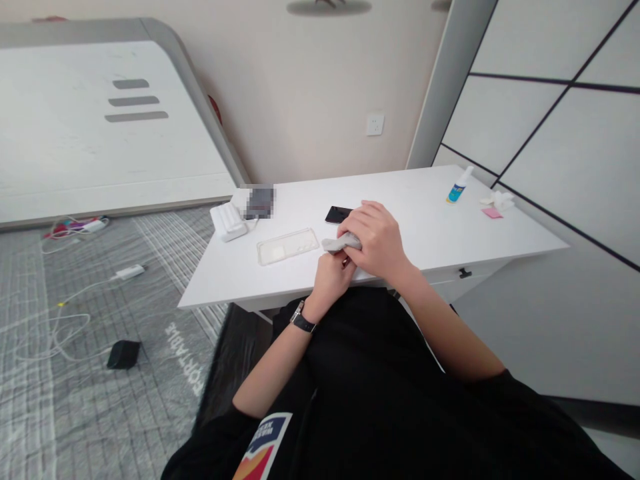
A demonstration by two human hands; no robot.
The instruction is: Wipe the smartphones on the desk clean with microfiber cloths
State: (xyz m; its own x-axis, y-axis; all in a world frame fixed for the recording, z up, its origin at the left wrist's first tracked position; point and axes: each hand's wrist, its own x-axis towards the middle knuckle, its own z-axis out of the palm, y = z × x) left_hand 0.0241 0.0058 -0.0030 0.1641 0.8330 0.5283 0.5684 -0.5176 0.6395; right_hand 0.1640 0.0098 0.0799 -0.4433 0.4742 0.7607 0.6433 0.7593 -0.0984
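Close to the front edge of the white table (425, 233), my two hands meet. My right hand (377, 241) is closed with its fingers bent over a crumpled light grey cloth (334, 244). Below it, my left hand (334, 277) is curled up against the cloth and the right fingers. What lies inside the left fingers is hidden. Just behind the hands a black smartphone (337, 214) lies flat, partly covered by my right hand. To the left a clear phone case (287, 247) rests on the tabletop.
A white box-like device (229, 221) stands at the table's left end, beside a blurred-out dark item (260, 202). At the far right are a spray bottle (459, 185), crumpled white tissue (500, 199) and a pink slip (493, 213). Cables and a black adapter (123, 355) lie on the floor.
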